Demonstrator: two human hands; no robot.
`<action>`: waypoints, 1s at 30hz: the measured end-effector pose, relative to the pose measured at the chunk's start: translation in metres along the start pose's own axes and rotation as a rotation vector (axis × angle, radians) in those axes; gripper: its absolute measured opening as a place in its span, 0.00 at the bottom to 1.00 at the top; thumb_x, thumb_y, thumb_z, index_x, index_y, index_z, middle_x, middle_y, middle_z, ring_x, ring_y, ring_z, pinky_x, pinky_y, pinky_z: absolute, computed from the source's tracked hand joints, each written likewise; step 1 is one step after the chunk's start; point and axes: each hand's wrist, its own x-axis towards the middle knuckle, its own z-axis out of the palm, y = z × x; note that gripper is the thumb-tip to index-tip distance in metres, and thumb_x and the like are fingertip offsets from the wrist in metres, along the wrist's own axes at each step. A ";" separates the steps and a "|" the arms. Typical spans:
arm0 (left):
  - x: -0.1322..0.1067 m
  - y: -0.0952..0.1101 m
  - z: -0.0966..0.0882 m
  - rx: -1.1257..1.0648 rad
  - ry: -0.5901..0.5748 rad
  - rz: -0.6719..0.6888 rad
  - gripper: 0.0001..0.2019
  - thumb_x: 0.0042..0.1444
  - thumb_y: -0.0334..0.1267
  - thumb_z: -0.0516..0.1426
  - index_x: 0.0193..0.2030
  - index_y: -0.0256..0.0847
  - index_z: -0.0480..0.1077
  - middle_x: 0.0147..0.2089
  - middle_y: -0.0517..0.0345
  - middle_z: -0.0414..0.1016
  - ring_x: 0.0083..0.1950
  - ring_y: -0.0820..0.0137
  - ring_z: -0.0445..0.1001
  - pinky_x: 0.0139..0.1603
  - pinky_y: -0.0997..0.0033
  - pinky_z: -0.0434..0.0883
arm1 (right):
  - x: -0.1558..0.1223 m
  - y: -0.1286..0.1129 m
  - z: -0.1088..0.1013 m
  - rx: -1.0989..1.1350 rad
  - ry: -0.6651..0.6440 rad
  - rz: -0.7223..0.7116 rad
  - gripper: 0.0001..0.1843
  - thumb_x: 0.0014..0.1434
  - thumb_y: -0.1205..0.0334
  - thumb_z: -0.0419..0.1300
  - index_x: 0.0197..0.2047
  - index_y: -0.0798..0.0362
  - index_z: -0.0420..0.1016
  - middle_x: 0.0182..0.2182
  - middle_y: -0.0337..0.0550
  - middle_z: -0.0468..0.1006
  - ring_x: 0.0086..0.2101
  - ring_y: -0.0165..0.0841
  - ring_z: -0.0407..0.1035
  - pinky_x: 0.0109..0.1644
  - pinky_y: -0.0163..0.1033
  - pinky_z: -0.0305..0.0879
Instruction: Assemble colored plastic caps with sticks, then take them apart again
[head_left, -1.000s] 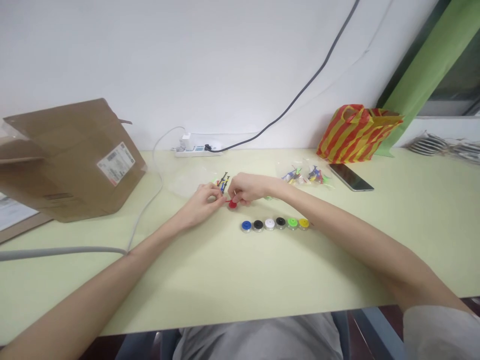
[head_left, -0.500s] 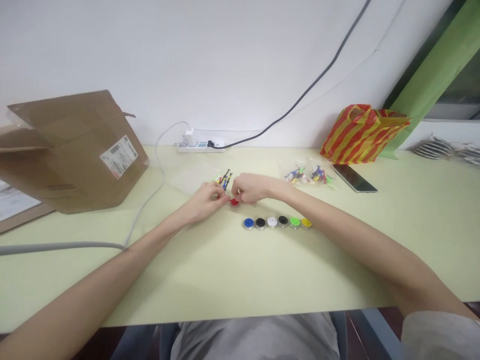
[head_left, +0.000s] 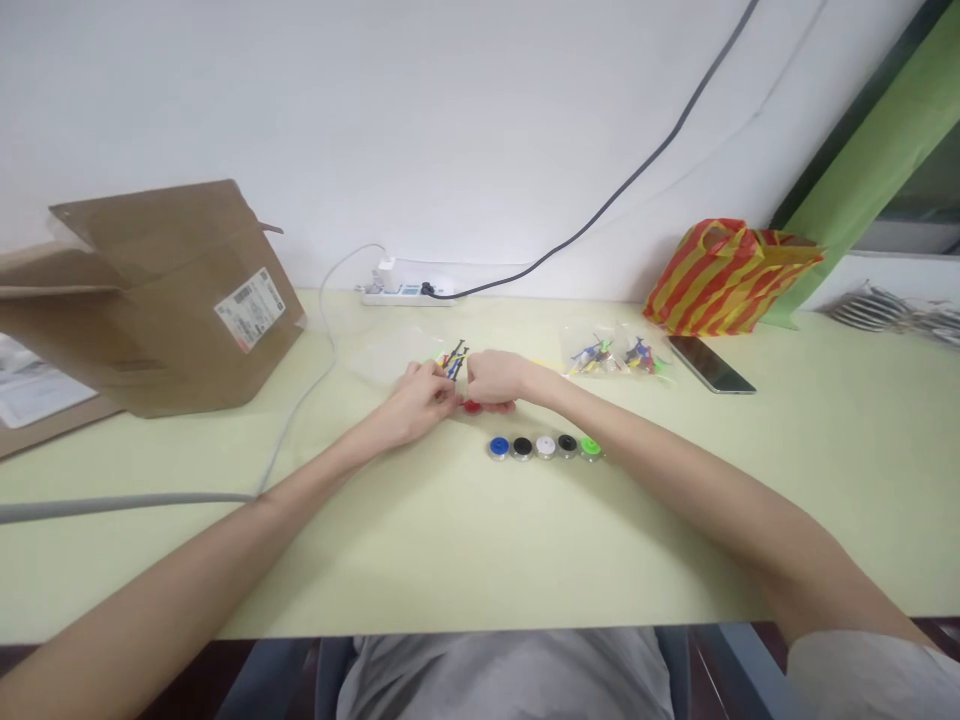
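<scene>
My left hand (head_left: 418, 402) is closed in a pinch, its fingertips at the left edge of a small red-topped disc (head_left: 472, 407). Over the same disc bends my right hand (head_left: 496, 378), fingers curled down and closed; whatever lies between them is hidden. Just behind the fingers is a small bunch of thin coloured plastic pieces (head_left: 454, 360), some black, blue and yellow. Nearer to me, a row of round clear-based discs runs from a blue-topped disc (head_left: 499, 447) past black and white ones to a green-topped disc (head_left: 591, 447). My right forearm covers the row's right end.
Clear bags of coloured plastic pieces (head_left: 600, 352) lie behind my right forearm, near a phone (head_left: 711, 364) and a striped bag (head_left: 731, 280). A cardboard box (head_left: 172, 310) stands left. A grey cable (head_left: 127, 503) crosses the table toward a power strip (head_left: 397, 297).
The view has shifted slightly. My right hand has turned a little over the red-topped disc, and its forearm now hides the yellow-topped disc. My left hand stays at the disc.
</scene>
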 end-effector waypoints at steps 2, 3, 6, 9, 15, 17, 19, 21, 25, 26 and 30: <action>-0.001 -0.001 0.001 -0.008 0.022 0.003 0.16 0.63 0.48 0.53 0.29 0.43 0.72 0.45 0.48 0.70 0.52 0.54 0.66 0.55 0.53 0.68 | -0.002 -0.002 0.000 -0.119 0.037 0.002 0.10 0.55 0.65 0.58 0.34 0.58 0.82 0.29 0.51 0.84 0.27 0.37 0.78 0.33 0.36 0.67; -0.001 -0.002 0.001 -0.014 0.023 -0.005 0.16 0.62 0.49 0.53 0.28 0.43 0.72 0.45 0.49 0.70 0.52 0.54 0.66 0.55 0.53 0.68 | -0.003 -0.002 -0.001 -0.191 0.076 -0.025 0.10 0.56 0.65 0.59 0.36 0.58 0.82 0.31 0.52 0.85 0.31 0.38 0.78 0.34 0.36 0.66; 0.000 -0.001 0.000 -0.026 0.009 -0.040 0.17 0.61 0.50 0.54 0.27 0.43 0.71 0.44 0.49 0.70 0.51 0.54 0.66 0.55 0.51 0.68 | -0.009 0.001 -0.005 -0.329 0.135 -0.192 0.11 0.62 0.63 0.59 0.41 0.57 0.82 0.40 0.55 0.84 0.38 0.38 0.77 0.36 0.36 0.60; 0.000 0.002 -0.001 -0.050 0.000 -0.049 0.18 0.62 0.51 0.53 0.27 0.43 0.72 0.43 0.49 0.69 0.51 0.54 0.65 0.55 0.50 0.67 | -0.013 0.008 -0.011 -0.289 0.054 -0.314 0.12 0.65 0.59 0.59 0.42 0.58 0.80 0.40 0.52 0.83 0.35 0.35 0.73 0.33 0.36 0.57; 0.000 0.003 -0.001 -0.069 0.032 -0.042 0.15 0.63 0.48 0.53 0.32 0.44 0.76 0.42 0.49 0.70 0.51 0.54 0.65 0.58 0.48 0.65 | -0.014 0.008 -0.005 -0.339 0.049 -0.314 0.12 0.68 0.61 0.54 0.43 0.57 0.78 0.39 0.52 0.82 0.33 0.36 0.73 0.32 0.37 0.55; 0.000 0.002 -0.002 -0.096 0.033 -0.057 0.15 0.63 0.47 0.53 0.32 0.44 0.76 0.42 0.49 0.71 0.51 0.54 0.65 0.59 0.48 0.65 | -0.013 0.004 0.003 -0.397 0.066 -0.283 0.13 0.68 0.63 0.53 0.42 0.56 0.78 0.40 0.55 0.83 0.35 0.38 0.75 0.33 0.38 0.56; 0.000 0.001 -0.004 -0.130 0.035 -0.090 0.15 0.64 0.48 0.53 0.35 0.44 0.76 0.44 0.49 0.72 0.53 0.54 0.66 0.61 0.48 0.64 | -0.012 0.001 0.009 -0.439 0.081 -0.248 0.14 0.68 0.64 0.51 0.42 0.57 0.78 0.40 0.57 0.83 0.37 0.40 0.76 0.35 0.39 0.59; -0.001 0.000 -0.005 -0.158 0.057 -0.126 0.16 0.65 0.49 0.52 0.38 0.44 0.76 0.46 0.49 0.72 0.56 0.54 0.66 0.63 0.48 0.63 | -0.010 0.000 0.011 -0.444 0.078 -0.232 0.16 0.69 0.65 0.49 0.42 0.58 0.78 0.39 0.58 0.83 0.36 0.41 0.77 0.37 0.39 0.61; 0.000 -0.001 -0.006 -0.256 0.171 -0.172 0.16 0.67 0.51 0.52 0.49 0.44 0.72 0.49 0.50 0.74 0.57 0.56 0.67 0.55 0.56 0.67 | -0.008 0.004 0.006 -0.397 0.046 -0.299 0.16 0.69 0.65 0.49 0.40 0.59 0.78 0.39 0.57 0.83 0.34 0.38 0.75 0.36 0.39 0.62; 0.000 -0.001 -0.006 -0.278 0.208 -0.181 0.16 0.67 0.51 0.52 0.51 0.44 0.71 0.49 0.50 0.74 0.57 0.57 0.68 0.52 0.58 0.68 | -0.007 0.005 0.004 -0.391 0.044 -0.325 0.16 0.69 0.65 0.49 0.40 0.59 0.78 0.38 0.56 0.83 0.34 0.37 0.75 0.36 0.39 0.61; 0.003 -0.005 -0.008 -0.333 0.346 -0.213 0.16 0.66 0.49 0.53 0.54 0.44 0.67 0.49 0.51 0.73 0.53 0.60 0.70 0.45 0.62 0.67 | -0.009 0.006 -0.002 -0.393 0.037 -0.414 0.13 0.69 0.66 0.50 0.42 0.59 0.76 0.36 0.52 0.81 0.32 0.35 0.72 0.36 0.38 0.59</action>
